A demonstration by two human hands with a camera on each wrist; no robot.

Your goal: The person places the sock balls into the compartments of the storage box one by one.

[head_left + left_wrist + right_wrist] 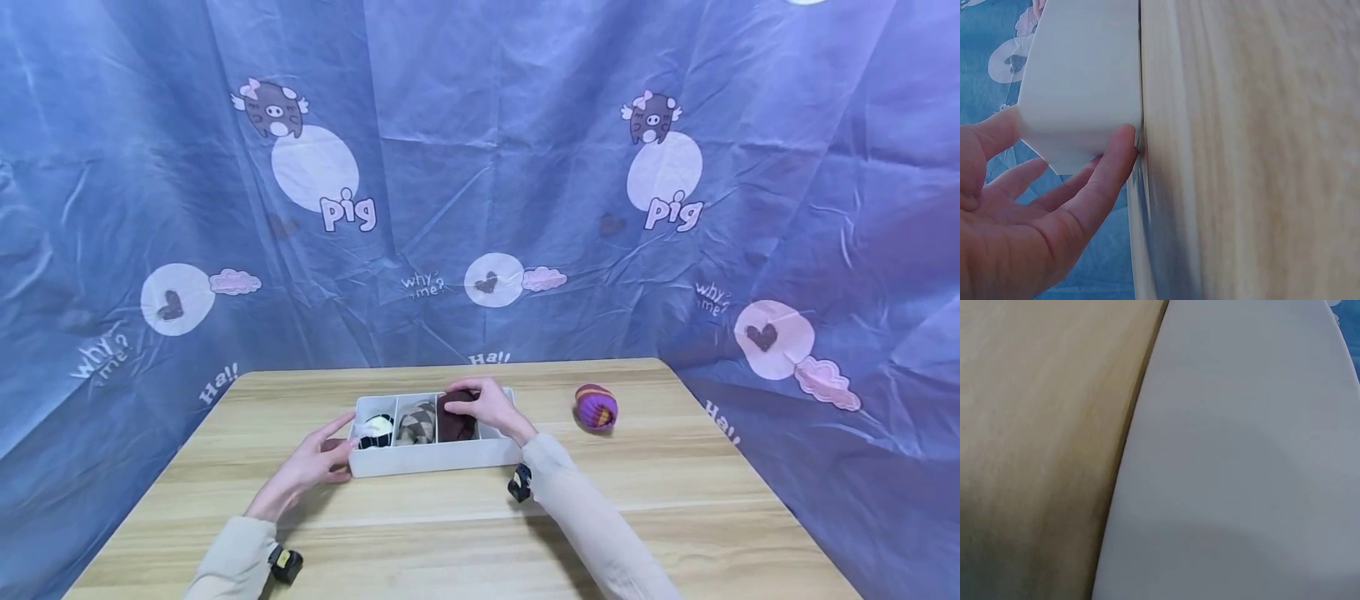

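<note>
In the head view, a white divided box (435, 457) lies on the table. A black-and-white rolled sock (377, 431) sits in its leftmost compartment, and a beige-and-grey checked sock (417, 423) in the one beside it. My right hand (491, 407) reaches over the box, thumb and fingers around the top of a dark brown rolled sock (456, 427) in the third compartment; part of that sock is hidden. At the box's left end, my left hand (318, 458) touches the wall with extended fingers (1100, 187). Only the box's side (1222, 456) and table show in the right wrist view.
A purple rolled sock (597, 407) with orange stripes lies on the wooden table (420, 533), right of the box. Behind the table hangs a blue cloth (450, 183) with pig prints. My right forearm covers part of the box's right end.
</note>
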